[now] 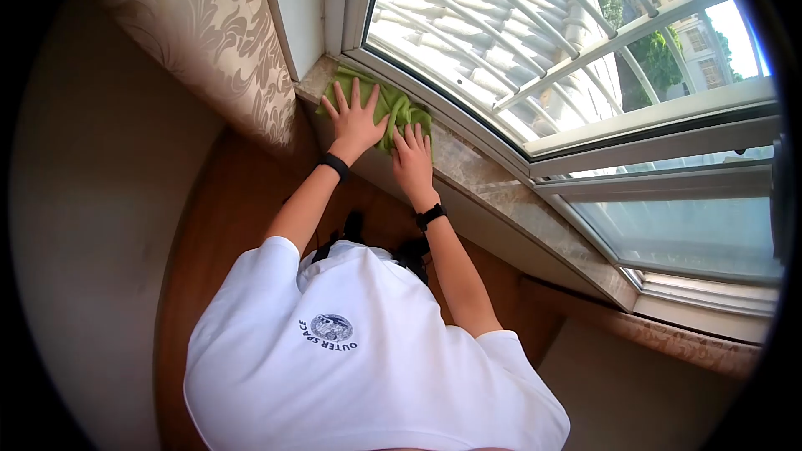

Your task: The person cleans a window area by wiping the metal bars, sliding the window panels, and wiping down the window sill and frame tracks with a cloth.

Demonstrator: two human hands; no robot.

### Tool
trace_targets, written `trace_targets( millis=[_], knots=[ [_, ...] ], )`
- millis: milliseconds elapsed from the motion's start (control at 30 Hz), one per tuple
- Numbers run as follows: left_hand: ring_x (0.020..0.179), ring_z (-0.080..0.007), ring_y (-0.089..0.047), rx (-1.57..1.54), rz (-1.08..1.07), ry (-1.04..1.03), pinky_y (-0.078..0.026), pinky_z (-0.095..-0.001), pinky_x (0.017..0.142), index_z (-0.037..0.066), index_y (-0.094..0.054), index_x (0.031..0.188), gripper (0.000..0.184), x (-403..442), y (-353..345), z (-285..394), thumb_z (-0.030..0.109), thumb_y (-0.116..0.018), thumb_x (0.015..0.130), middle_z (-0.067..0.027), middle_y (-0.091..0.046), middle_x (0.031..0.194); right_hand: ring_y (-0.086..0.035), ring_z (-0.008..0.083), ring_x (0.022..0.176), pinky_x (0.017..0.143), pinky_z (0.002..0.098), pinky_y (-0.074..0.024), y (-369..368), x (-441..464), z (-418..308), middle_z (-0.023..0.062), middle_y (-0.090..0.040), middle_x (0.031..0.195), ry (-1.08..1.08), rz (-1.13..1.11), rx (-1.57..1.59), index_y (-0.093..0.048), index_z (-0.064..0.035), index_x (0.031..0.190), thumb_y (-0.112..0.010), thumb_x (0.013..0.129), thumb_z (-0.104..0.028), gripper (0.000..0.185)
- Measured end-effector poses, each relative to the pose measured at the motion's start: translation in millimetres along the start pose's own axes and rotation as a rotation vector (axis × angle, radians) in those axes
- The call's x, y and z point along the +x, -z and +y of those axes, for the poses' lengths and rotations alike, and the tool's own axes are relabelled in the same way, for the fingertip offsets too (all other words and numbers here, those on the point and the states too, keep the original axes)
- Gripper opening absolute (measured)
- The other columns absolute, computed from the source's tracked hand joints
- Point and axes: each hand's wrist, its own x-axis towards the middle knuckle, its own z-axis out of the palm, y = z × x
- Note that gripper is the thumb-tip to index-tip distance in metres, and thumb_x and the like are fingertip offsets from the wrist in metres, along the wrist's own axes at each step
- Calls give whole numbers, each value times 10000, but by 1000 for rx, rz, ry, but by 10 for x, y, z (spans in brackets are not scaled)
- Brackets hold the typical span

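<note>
A crumpled green cloth (pixel 404 108) lies on the marble windowsill (pixel 484 175), at the end beside the curtain. My left hand (pixel 357 125) rests flat on the cloth's left part, fingers spread. Beside it, my right hand (pixel 413 163) presses on the cloth's right edge with its fingers stretched out. Both hands touch the cloth from above, and neither is closed around it. Each wrist wears a black band. The cloth's underside is hidden.
Along the sill runs a white window frame (pixel 451 108), with metal bars (pixel 535 83) and roof tiles outside. An opened window sash (pixel 685 221) is at the right. A patterned curtain (pixel 217 33) hangs at the left, above a brown wooden floor (pixel 217 259).
</note>
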Motion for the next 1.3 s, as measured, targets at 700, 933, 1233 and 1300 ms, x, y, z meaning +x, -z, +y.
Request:
trace_targets(
  millis=[700,933,1233,1300],
  knots=[
    [1472,-445,-431,-256,-48,-662,-319,-566,1229,-74,-566,1447,578,-641,-319,1280,234,-604,959,-275,-511,1543,-567,487,1289,1154,538,-455,417,-939,502,315,-641,1292,-342,338,43,-642,12,1044,-637,957,-29,97],
    [1362,-533,-504,-542,-394,-649,-412,-555,1171,-130,-596,1320,494,-304,399,1543,82,-552,875,-341,-568,1424,-671,463,833,718,484,-524,754,-763,626,267,-687,888,-459,457,332,-656,24,1006,-648,922,-43,108],
    [1521,-473,-352,-682,683,-955,-310,-547,1261,-67,-481,1511,664,670,2918,2145,116,-630,891,-278,-422,1599,-688,419,1068,993,476,-528,3217,465,172,208,-712,1163,15,1127,-3,-659,18,1160,-619,951,63,217],
    [1528,-468,-338,-663,906,-866,-314,-558,1256,-56,-474,1518,664,895,3488,2161,142,-637,906,-259,-393,1623,-634,440,1223,1120,527,-469,3815,760,123,230,-665,1290,189,1208,-206,-642,9,1203,-624,947,60,262]
  ],
)
